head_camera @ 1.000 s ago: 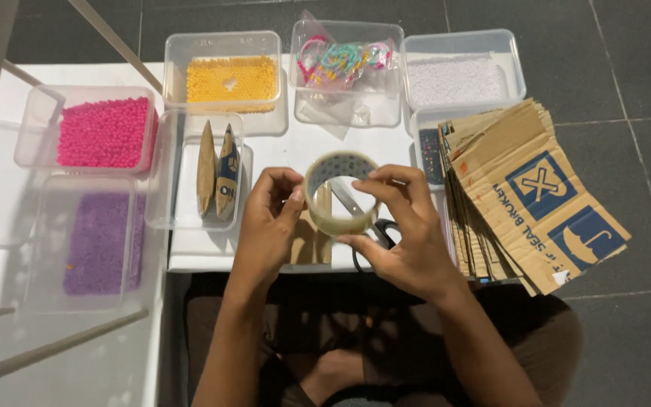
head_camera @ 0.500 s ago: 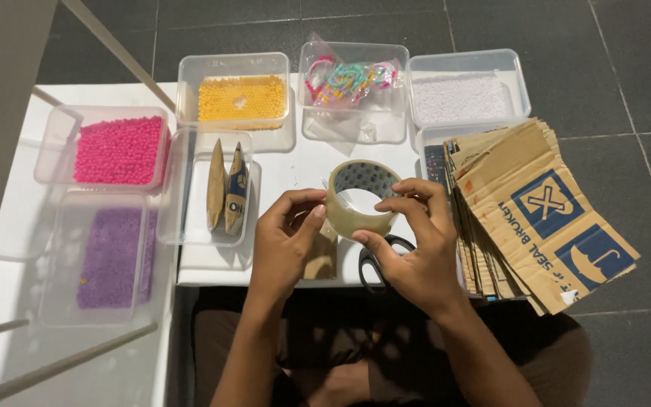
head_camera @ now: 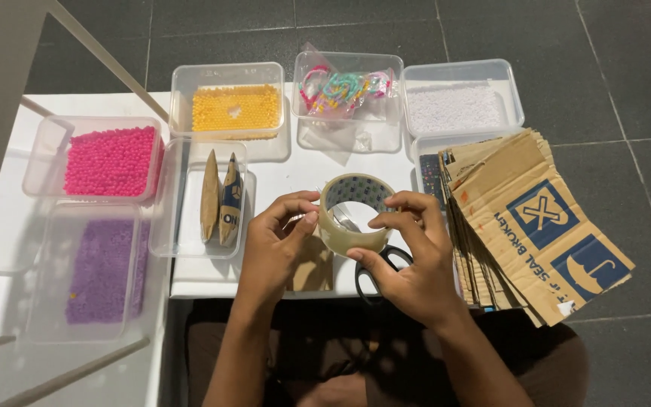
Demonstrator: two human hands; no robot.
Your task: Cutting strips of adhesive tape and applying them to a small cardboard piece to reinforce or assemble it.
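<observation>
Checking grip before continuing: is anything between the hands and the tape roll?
Nothing visible. The left hand and right hand both touch the tape roll directly, holding it above the scissors and white table.

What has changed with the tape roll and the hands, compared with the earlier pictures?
Little: both hands, the left hand and the right hand, kept hold of the tape roll and turned it slightly, the left fingers working along its edge. The scissors, the bead boxes and the cardboard stack stayed put.

Around the roll of tape [head_camera: 354, 214], bare table [head_camera: 295, 169] lies open just behind it, while a cardboard stack [head_camera: 525, 226] blocks its right and a clear tub [head_camera: 190, 237] its left.
</observation>
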